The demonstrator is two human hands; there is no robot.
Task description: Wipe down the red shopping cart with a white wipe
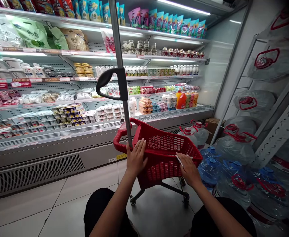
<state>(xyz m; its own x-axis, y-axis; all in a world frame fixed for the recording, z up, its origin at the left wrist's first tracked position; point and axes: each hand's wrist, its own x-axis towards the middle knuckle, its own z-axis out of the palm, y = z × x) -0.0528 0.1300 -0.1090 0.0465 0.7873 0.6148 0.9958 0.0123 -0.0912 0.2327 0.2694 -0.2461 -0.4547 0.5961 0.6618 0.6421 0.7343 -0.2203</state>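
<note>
A red plastic shopping cart basket (161,168) on a wheeled frame stands in front of me. From its handle end rises a grey metal pole (119,49) with a black loop grip (111,84) on it. My left hand (136,158) rests on the basket's near rim beside the foot of the pole, fingers stretched out and holding nothing. Farther along the same rim, my right hand (190,170) presses a thin white thing (180,161), perhaps a wipe or folded paper, with its fingers bent over it. Most of that white thing is hidden under the hand.
Behind the cart runs an open refrigerated case (67,144) stocked with cups, bottles and bags. To the right, large water bottles (235,192) crowd the floor beside a metal rack (277,131). A cardboard box (212,126) sits by the case's end. My knees flank the cart.
</note>
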